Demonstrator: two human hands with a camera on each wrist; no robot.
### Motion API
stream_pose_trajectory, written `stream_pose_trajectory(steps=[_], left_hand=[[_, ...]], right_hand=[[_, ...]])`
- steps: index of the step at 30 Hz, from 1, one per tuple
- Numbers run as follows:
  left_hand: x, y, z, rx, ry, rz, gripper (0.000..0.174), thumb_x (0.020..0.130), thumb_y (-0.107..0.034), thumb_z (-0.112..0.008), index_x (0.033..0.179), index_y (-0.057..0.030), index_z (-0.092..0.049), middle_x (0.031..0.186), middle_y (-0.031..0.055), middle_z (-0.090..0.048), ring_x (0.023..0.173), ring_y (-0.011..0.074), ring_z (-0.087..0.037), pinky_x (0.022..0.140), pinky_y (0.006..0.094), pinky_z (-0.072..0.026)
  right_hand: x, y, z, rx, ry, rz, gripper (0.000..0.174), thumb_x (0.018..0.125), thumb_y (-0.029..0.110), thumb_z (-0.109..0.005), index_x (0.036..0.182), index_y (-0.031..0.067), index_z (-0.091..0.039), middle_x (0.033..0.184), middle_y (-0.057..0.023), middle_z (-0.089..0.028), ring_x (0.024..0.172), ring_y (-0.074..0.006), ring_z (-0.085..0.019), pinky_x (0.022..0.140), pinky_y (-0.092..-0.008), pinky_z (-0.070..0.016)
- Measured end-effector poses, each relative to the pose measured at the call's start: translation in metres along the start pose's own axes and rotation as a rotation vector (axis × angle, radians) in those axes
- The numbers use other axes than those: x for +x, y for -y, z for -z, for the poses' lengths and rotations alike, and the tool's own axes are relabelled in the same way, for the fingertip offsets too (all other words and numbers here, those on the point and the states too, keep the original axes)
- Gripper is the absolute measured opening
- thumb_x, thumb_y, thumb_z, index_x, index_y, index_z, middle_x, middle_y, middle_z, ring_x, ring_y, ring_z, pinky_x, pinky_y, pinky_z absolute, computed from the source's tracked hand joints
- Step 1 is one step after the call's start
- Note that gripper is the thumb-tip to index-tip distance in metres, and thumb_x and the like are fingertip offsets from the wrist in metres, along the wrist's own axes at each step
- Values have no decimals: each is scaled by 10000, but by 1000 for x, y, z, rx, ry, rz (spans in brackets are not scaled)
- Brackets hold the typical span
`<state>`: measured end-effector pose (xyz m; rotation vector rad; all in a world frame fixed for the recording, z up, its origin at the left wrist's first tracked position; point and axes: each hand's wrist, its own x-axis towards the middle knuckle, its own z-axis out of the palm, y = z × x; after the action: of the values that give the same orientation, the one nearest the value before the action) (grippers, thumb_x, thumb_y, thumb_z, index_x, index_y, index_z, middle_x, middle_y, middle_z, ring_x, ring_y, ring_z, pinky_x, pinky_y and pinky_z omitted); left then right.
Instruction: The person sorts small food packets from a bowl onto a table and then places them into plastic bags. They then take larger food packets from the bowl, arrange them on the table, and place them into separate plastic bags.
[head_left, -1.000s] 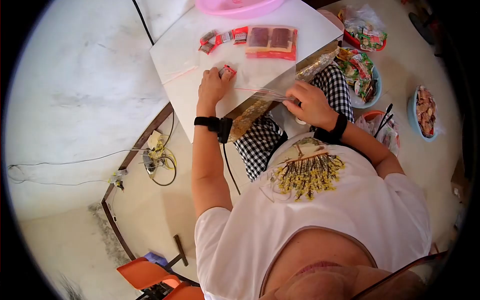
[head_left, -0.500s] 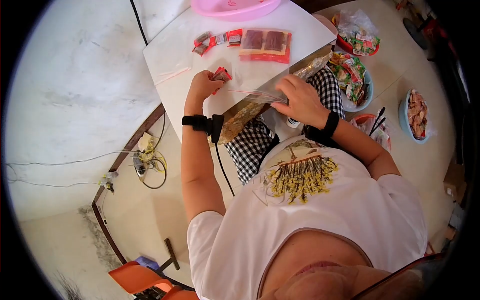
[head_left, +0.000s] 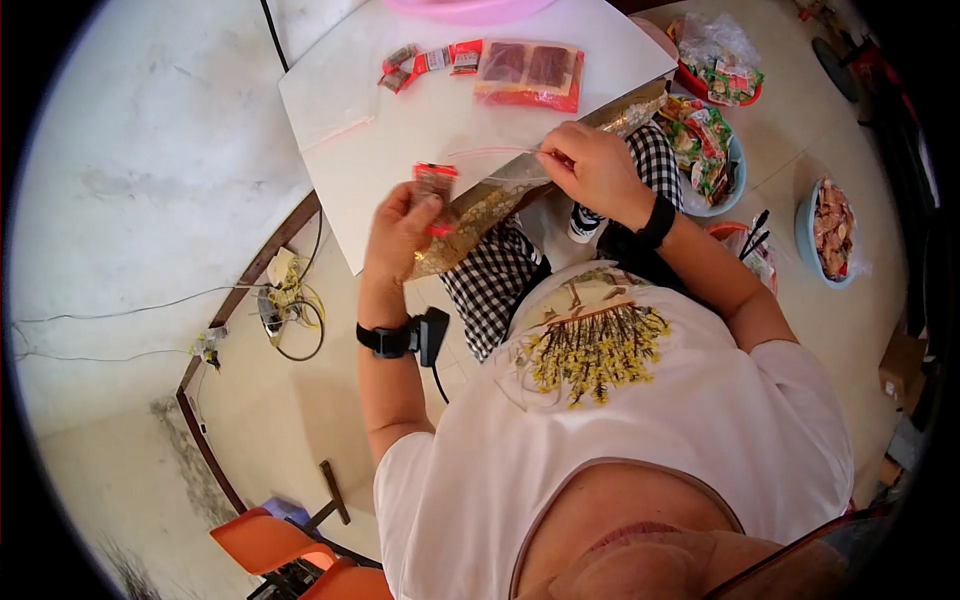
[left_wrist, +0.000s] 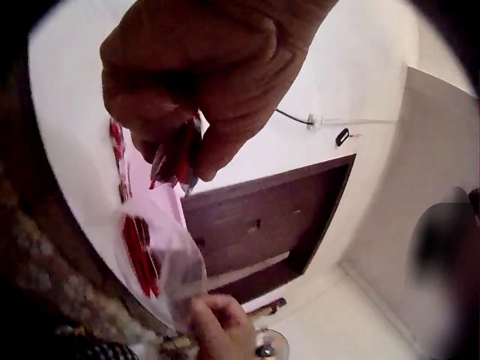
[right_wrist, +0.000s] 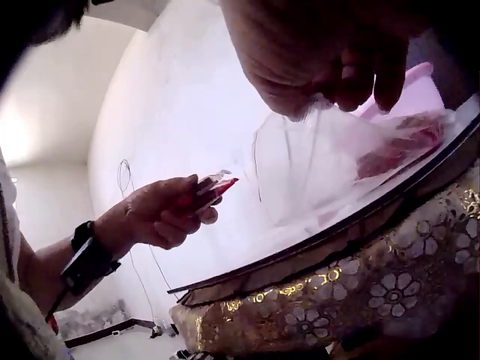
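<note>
In the head view the left hand (head_left: 396,232) pinches a small red-and-clear packet (head_left: 435,184) over the table's near edge. The right hand (head_left: 600,172) pinches the rim of a clear plastic bag, whose red seal line stretches toward the left hand. The right wrist view shows the clear bag (right_wrist: 300,169) hanging spread below the right hand (right_wrist: 322,67), its mouth parted, with the left hand (right_wrist: 169,214) and its packet apart from it. A larger red package (head_left: 530,75) with two dark blocks lies on the table (head_left: 350,180), beside several small packets (head_left: 433,60).
A pink basin (head_left: 470,10) stands at the table's far side. On the floor at the right are a red basin (head_left: 690,85) and a blue basin (head_left: 738,170) of packets, plus another blue basin (head_left: 805,235) with brownish pieces. Orange chairs (head_left: 265,545) stand lower left.
The left hand has lifted its packet off the table and drawn it back toward the body. The right hand has risen slightly with the bag's rim, and the bag's mouth has widened.
</note>
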<state>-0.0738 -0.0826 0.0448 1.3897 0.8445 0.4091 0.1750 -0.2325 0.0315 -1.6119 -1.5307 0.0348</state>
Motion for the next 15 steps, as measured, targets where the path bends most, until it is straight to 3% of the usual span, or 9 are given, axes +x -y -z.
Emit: stream_pose_trajectory(steps=[3,6,12,15], left_hand=[[-9,-8,-39,-237,240,196,228,929,-128,-556,1125,-11,-556,788,49,-620,523,79,-502,403,183,-338],[9,-10,-66,-272,190,305,235,926,-111,-539,1133,1,-539,793,73,-625,498,76,-475,392,183,-326],[59,-4,-79,-352,138,279,134,942,-108,-527,1054,-39,-553,775,58,-612,557,89,-510,407,216,-387],[79,1,-101,-549,-32,223,128,968,-144,-515,1070,-79,-558,845,48,-617,651,122,-560,483,215,-441]], right_hand=[[5,2,0,17,1,-13,128,829,172,-652,813,74,-571,740,-85,-575,674,-306,-594,567,-409,-451],[6,2,-2,18,11,8,124,827,171,-653,810,78,-573,743,-83,-577,675,-307,-594,568,-410,-451],[5,6,-3,26,26,7,114,823,165,-652,812,81,-574,752,-85,-578,678,-315,-592,577,-415,-454],[1,6,-10,47,1,42,113,811,121,-676,814,59,-582,728,-97,-568,654,-304,-586,561,-389,-452]])
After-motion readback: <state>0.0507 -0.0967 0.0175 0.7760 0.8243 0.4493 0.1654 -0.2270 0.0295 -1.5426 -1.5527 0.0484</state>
